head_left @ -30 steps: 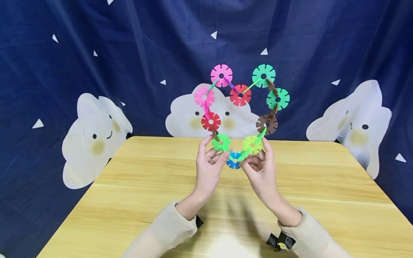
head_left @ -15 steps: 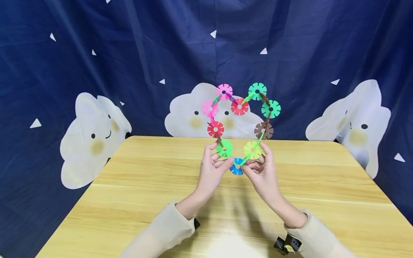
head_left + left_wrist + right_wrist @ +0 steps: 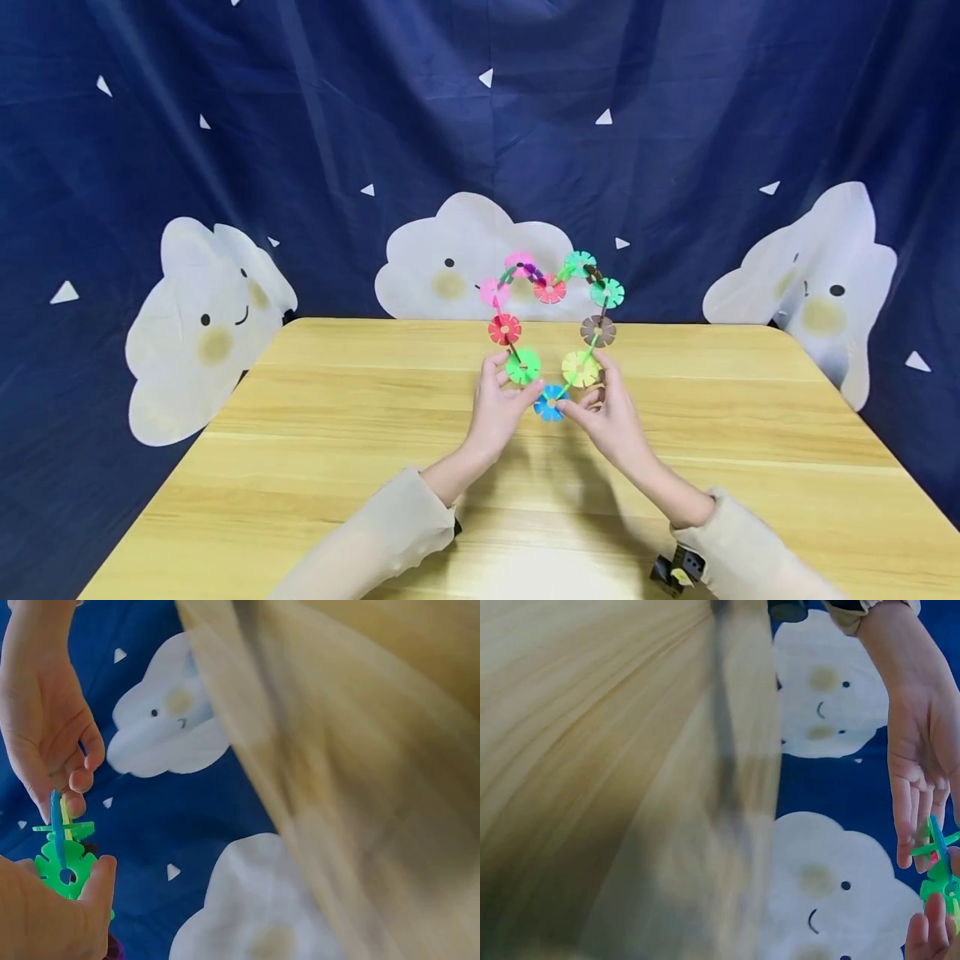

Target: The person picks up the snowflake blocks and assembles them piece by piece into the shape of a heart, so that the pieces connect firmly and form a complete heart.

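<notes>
A heart-shaped ring of slotted plastic snowflake discs, linked edge to edge in several colours, is held up over the table by both hands. My left hand pinches its lower left side by the green disc, thumb near the blue disc at the bottom point. Opposite it, my right hand grips the lower right side beside the yellow disc. In the left wrist view, green links show between thumb and fingers. Only part of the ring appears in the right wrist view, at the right edge.
Under the hands lies a light wood-grain table. Behind it hangs a dark blue curtain with white triangles and smiling clouds. A black device sits at the right cuff.
Both hands have lowered the heart ring toward the table, and its top has tipped back, away from me, so it looks smaller and flatter. The grip stays at the lower sides.
</notes>
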Motion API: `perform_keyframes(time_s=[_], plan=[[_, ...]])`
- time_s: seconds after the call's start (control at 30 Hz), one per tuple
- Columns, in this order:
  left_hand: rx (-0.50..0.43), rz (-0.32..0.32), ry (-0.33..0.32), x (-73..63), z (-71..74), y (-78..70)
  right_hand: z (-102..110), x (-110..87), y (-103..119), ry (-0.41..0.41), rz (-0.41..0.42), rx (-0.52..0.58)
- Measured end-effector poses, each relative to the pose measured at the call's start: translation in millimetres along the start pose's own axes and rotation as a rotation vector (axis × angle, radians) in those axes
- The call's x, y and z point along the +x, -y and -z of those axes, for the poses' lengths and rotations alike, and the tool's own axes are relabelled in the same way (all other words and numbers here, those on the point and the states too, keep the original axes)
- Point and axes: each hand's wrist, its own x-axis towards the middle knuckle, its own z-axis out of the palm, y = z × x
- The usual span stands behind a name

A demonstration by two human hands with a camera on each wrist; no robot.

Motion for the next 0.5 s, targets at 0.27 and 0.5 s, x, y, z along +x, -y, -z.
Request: perform_keyframes(time_s=[0.27, 0.5], plan=[[0.069, 0.129, 0.031, 8.5, 0.6, 26.1, -2.5, 6.3, -24.4, 0.126, -0.103, -0.195], [0.057, 0.211, 0.097, 16.0, 0.0, 46.7, -6.8, 5.4, -44.3, 0.187, -0.132, -0.266]])
